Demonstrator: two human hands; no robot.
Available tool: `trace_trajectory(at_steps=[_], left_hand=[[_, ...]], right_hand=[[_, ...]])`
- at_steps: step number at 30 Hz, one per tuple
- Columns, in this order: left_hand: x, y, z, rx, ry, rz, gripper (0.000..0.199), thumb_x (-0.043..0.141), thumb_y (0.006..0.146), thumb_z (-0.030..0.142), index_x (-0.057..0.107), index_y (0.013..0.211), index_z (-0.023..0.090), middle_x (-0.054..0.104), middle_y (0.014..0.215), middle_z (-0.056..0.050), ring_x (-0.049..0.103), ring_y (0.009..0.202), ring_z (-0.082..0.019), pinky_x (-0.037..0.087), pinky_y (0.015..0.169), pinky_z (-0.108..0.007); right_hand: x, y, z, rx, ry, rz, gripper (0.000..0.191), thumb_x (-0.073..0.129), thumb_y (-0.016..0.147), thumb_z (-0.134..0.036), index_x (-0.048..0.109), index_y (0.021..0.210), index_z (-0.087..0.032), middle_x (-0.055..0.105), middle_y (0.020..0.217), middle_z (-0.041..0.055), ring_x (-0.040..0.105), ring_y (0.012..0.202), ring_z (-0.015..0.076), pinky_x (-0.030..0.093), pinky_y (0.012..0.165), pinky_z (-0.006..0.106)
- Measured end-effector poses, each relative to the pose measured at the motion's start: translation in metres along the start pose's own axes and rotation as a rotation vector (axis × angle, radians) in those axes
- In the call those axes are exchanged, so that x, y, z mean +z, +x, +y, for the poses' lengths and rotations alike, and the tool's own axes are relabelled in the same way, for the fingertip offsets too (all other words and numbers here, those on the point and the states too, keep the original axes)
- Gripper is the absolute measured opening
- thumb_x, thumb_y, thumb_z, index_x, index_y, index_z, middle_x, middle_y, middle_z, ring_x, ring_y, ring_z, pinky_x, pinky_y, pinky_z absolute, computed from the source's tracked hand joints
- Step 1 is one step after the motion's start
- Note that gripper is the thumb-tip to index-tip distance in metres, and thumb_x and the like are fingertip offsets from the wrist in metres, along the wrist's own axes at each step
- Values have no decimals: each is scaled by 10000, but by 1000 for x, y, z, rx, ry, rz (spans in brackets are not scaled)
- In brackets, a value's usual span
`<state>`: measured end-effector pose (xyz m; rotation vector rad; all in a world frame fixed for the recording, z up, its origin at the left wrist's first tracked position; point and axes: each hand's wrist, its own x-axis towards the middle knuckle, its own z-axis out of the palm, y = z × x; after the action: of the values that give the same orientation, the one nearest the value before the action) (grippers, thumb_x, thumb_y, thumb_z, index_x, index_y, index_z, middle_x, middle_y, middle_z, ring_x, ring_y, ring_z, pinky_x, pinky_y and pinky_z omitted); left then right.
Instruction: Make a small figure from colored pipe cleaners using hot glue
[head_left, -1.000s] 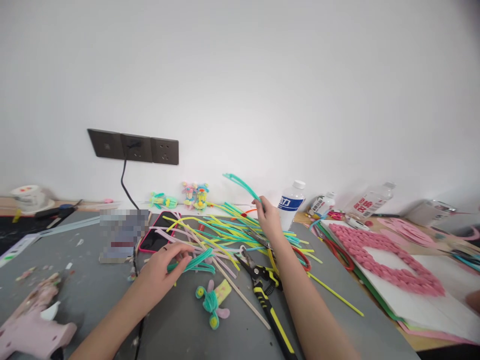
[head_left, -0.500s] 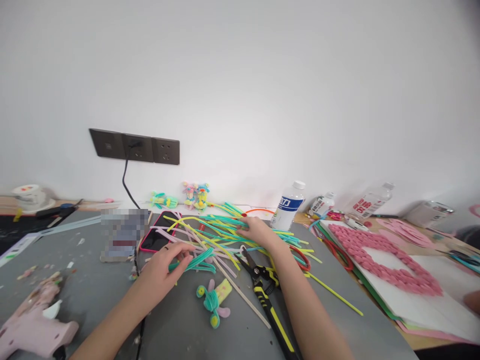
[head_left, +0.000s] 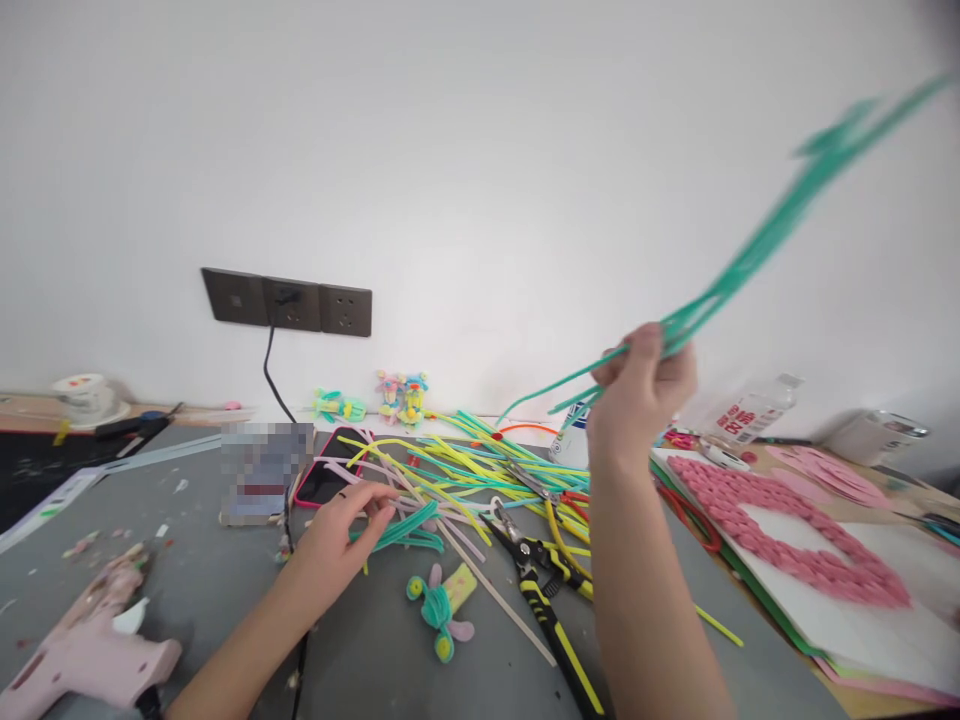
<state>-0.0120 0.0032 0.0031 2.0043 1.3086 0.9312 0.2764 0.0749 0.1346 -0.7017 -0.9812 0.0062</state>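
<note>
My right hand (head_left: 637,405) is raised in front of the wall, closed around a bunch of long green pipe cleaners (head_left: 765,245). Their far ends are blurred and point to the upper right. Low over the table, my left hand (head_left: 345,535) has its fingers curled on a short bundle of folded teal pipe cleaners (head_left: 412,525). Beyond it spreads a loose pile of yellow, teal and lilac pipe cleaners (head_left: 465,460). A small pipe-cleaner figure (head_left: 439,605) lies in front of the pile. Black-and-yellow pliers (head_left: 559,635) rest between my forearms.
A pink hot glue gun (head_left: 97,640) lies at the left front. Scissors (head_left: 529,480) and a phone (head_left: 330,470) lie by the pile. More figures (head_left: 405,398) stand against the wall. At right is a pink braided ring (head_left: 810,545) on white sheets. My right hand partly hides a bottle (head_left: 568,445).
My right hand has lifted from the pile, up and to the right, pulling out a bunch of green pipe cleaners. Scissors now show in the pile. My left hand stays by its bundle.
</note>
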Motion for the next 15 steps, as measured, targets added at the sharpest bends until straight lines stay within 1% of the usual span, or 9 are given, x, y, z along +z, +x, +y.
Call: trace_trajectory(at_steps=[1, 2, 5, 7, 9, 11, 12, 13, 15], left_hand=[[0, 0, 1, 7, -18, 23, 290, 453, 947, 412, 639, 1082, 234, 691, 997, -66, 641, 901, -211, 492, 651, -240], [0, 0, 1, 10, -42, 43, 297, 448, 950, 410, 632, 1097, 230, 690, 1013, -73, 641, 911, -213, 496, 658, -244], [1, -2, 5, -5, -175, 56, 313, 430, 962, 407, 607, 1148, 228, 688, 1055, -81, 642, 973, -220, 519, 770, -280], [2, -6, 9, -10, -311, 1, 315, 429, 968, 402, 600, 1168, 229, 687, 1090, -84, 630, 1054, -230, 501, 899, -318], [3, -10, 15, 17, -429, -94, 318, 445, 967, 399, 596, 1189, 229, 676, 1152, -92, 616, 1106, -240, 474, 965, -338], [4, -14, 21, 39, -540, -165, 321, 438, 975, 402, 586, 1202, 231, 657, 1197, -96, 602, 1131, -237, 454, 991, -346], [5, -15, 24, 33, -606, -191, 320, 432, 977, 418, 591, 1178, 226, 668, 1154, -94, 618, 1092, -229, 465, 968, -341], [7, -15, 25, 19, -669, -222, 326, 428, 977, 439, 591, 1151, 217, 690, 1061, -91, 643, 1017, -220, 488, 912, -331], [9, -14, 26, -35, -763, -279, 332, 420, 977, 464, 579, 1092, 196, 672, 781, -46, 647, 723, -168, 507, 715, -286]], right_hand=[[0, 2, -7, 19, 51, 4, 263, 501, 931, -381, 440, 725, -229, 360, 589, -73, 342, 428, 79, 262, 410, 221], [-1, 2, -12, 68, 72, -54, 295, 512, 930, -397, 438, 701, -226, 356, 567, -76, 348, 416, 77, 260, 401, 219], [4, -15, -17, 365, 80, -432, 332, 609, 871, -452, 463, 691, -214, 350, 526, -90, 339, 403, 68, 251, 389, 207], [13, -40, -17, 544, 76, -705, 339, 625, 846, -495, 492, 724, -207, 370, 522, -91, 338, 411, 69, 257, 393, 205], [24, -69, -17, 671, 100, -910, 340, 607, 846, -517, 503, 754, -207, 385, 519, -92, 318, 409, 68, 245, 394, 206], [35, -94, -19, 731, 135, -1036, 329, 595, 855, -503, 492, 749, -210, 402, 515, -87, 311, 419, 70, 236, 402, 208], [39, -103, -20, 729, 133, -1068, 324, 596, 859, -490, 491, 738, -208, 433, 528, -76, 322, 432, 72, 239, 408, 209], [41, -110, -20, 728, 135, -1092, 324, 597, 862, -481, 490, 728, -205, 457, 545, -66, 324, 440, 71, 237, 411, 211], [43, -117, -21, 762, 172, -1107, 324, 613, 857, -472, 487, 728, -203, 470, 570, -63, 303, 439, 63, 214, 411, 212]])
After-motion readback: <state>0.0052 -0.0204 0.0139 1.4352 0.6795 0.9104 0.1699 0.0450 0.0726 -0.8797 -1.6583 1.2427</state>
